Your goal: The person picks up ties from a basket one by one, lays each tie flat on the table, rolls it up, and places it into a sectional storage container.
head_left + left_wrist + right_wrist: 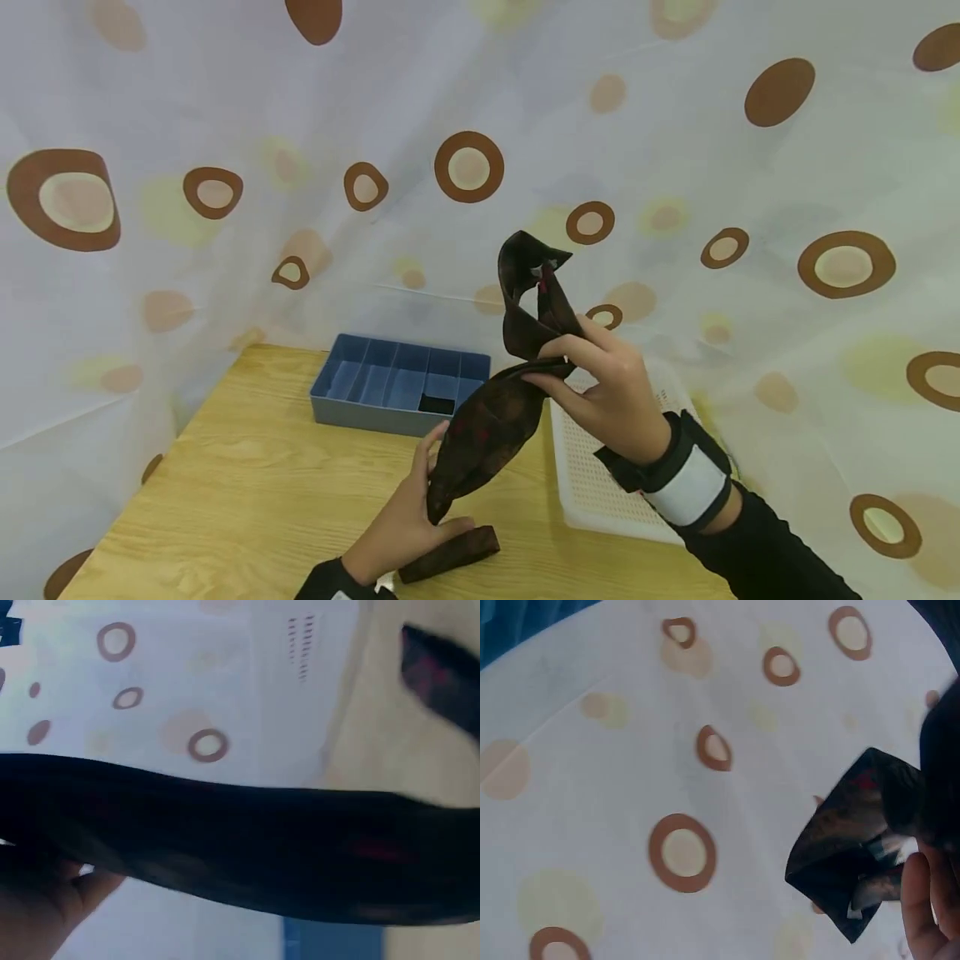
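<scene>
A dark brown necktie (487, 425) with faint reddish patterning stretches between my two hands, above the wooden table. My right hand (607, 387) pinches it between thumb and fingers, higher up and to the right. Above that hand a folded loop stands up, and its pointed end (840, 832) shows in the right wrist view. Lower on the left, my left hand (405, 508) holds the other stretch between thumb and fingers. A tail of the tie (453, 554) hangs below the left thumb. In the left wrist view the dark band covers part of the left hand (52, 907).
A blue divided box (397, 383) stands at the back of the wooden table (262, 483), with a dark item (437, 405) in one compartment. On the right, partly behind my right arm, is a white perforated basket (600, 492). A spotted curtain (405, 108) hangs behind.
</scene>
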A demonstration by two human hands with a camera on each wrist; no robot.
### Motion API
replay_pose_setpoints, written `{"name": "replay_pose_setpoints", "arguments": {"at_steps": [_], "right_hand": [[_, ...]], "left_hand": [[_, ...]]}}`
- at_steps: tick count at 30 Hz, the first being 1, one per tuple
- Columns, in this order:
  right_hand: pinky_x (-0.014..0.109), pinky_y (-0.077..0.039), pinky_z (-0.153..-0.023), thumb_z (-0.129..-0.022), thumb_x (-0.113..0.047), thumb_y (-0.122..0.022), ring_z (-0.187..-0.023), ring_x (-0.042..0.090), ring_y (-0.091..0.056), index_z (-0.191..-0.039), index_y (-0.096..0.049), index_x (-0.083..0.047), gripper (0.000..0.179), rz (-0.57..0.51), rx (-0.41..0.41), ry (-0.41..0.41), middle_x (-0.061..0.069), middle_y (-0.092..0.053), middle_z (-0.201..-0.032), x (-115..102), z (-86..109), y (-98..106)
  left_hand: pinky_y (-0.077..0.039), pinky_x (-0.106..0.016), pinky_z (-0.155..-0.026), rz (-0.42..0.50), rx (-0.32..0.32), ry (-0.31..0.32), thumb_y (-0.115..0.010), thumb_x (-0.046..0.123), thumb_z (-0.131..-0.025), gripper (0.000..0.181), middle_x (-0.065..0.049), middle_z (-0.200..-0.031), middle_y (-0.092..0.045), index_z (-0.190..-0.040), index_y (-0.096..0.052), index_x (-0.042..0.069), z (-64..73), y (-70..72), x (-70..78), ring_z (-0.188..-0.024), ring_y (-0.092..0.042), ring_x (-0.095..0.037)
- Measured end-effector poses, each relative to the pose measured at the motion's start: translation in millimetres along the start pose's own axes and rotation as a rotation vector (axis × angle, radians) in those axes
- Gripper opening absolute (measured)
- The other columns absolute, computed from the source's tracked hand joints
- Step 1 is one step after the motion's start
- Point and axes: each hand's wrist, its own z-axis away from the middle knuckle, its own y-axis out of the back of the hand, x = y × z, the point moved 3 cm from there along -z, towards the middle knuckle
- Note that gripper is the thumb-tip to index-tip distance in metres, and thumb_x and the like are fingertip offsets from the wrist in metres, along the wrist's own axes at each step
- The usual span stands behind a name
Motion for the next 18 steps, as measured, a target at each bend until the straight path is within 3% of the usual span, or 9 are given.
{"name": "replay_pose_setpoints", "arguments": {"at_steps": [2,5,7,10,12,13,15,16,18], "right_hand": [[0.027,-0.042,-0.055,-0.09,-0.036,-0.06,-0.059,0.016,-0.053,-0.08,-0.063,-0.004,0.034,0.036,0.094,0.008,0.012,-0.059,-0.077,-6,-3.9,6],[0.022,-0.044,-0.065,-0.086,-0.039,-0.065,-0.066,0.022,-0.055,-0.074,-0.06,0.0,0.041,0.091,0.255,-0.028,0.02,-0.058,-0.081,-13,-7.4,27],[0.018,-0.043,-0.075,-0.082,-0.042,-0.07,-0.082,0.025,-0.056,-0.068,-0.058,0.002,0.048,0.126,0.356,-0.068,0.021,-0.058,-0.092,-14,-5.7,45],[0.021,-0.033,-0.096,-0.078,-0.048,-0.071,-0.108,0.032,-0.048,-0.06,-0.053,0.005,0.059,0.217,0.416,-0.107,0.026,-0.055,-0.109,-14,5.8,75],[0.028,-0.029,-0.102,-0.08,-0.05,-0.067,-0.117,0.028,-0.046,-0.059,-0.052,0.005,0.062,0.292,0.335,-0.137,0.026,-0.058,-0.109,-12,19.3,91],[0.027,-0.031,-0.099,-0.083,-0.052,-0.063,-0.109,0.023,-0.05,-0.061,-0.053,0.004,0.062,0.337,0.263,-0.151,0.024,-0.061,-0.101,-11,28.3,97],[0.017,-0.034,-0.086,-0.086,-0.054,-0.057,-0.078,0.004,-0.052,-0.063,-0.051,-0.001,0.058,0.391,0.072,-0.201,0.012,-0.06,-0.075,-5,50.1,104],[0.013,-0.036,-0.072,-0.086,-0.052,-0.058,-0.065,-0.003,-0.046,-0.065,-0.05,-0.005,0.052,0.403,-0.045,-0.246,0.003,-0.053,-0.064,-3,62.6,106],[0.011,-0.025,-0.053,-0.081,-0.051,-0.064,-0.055,-0.011,-0.023,-0.069,-0.047,-0.015,0.042,0.406,-0.265,-0.328,-0.012,-0.033,-0.056,2,90.2,104]], "left_hand": [[-0.049,-0.034,-0.09,-0.012,-0.089,0.004,-0.069,0.024,-0.086,0.077,-0.006,-0.123,-0.058,-0.146,-0.021,0.024,-0.7,-3.3,-14.5,-0.107,-0.061,-0.017],[-0.05,-0.034,-0.089,-0.121,-0.107,0.029,-0.065,0.015,-0.088,0.053,-0.006,-0.118,-0.063,-0.136,-0.043,0.018,3.2,5.8,-33.0,-0.105,-0.063,-0.017],[-0.05,-0.039,-0.09,-0.214,-0.046,0.079,-0.066,0.005,-0.083,0.049,-0.005,-0.118,-0.064,-0.129,-0.052,0.016,9.8,25.4,-38.8,-0.106,-0.062,-0.019],[-0.048,-0.045,-0.087,-0.351,0.126,0.153,-0.067,-0.004,-0.076,0.053,-0.003,-0.112,-0.065,-0.124,-0.058,0.016,24.8,72.9,-35.6,-0.103,-0.061,-0.024],[-0.048,-0.046,-0.083,-0.461,0.229,0.187,-0.064,-0.008,-0.075,0.051,-0.005,-0.108,-0.064,-0.121,-0.06,0.015,36.4,107.2,-27.0,-0.1,-0.061,-0.027],[-0.048,-0.047,-0.082,-0.51,0.261,0.191,-0.063,-0.008,-0.078,0.048,-0.007,-0.108,-0.064,-0.119,-0.06,0.015,41.7,122.5,-21.9,-0.1,-0.061,-0.028],[-0.049,-0.05,-0.08,-0.618,0.273,0.175,-0.059,-0.007,-0.083,0.04,-0.011,-0.111,-0.063,-0.117,-0.06,0.013,51.3,147.0,-13.1,-0.102,-0.061,-0.033],[-0.049,-0.052,-0.08,-0.678,0.272,0.161,-0.058,-0.005,-0.085,0.035,-0.012,-0.111,-0.063,-0.116,-0.06,0.012,55.3,156.6,-9.3,-0.102,-0.061,-0.035],[-0.05,-0.052,-0.08,-0.778,0.269,0.114,-0.061,-0.001,-0.086,0.027,-0.013,-0.108,-0.065,-0.111,-0.061,0.01,61.4,172.0,-5.8,-0.1,-0.062,-0.036]]}}
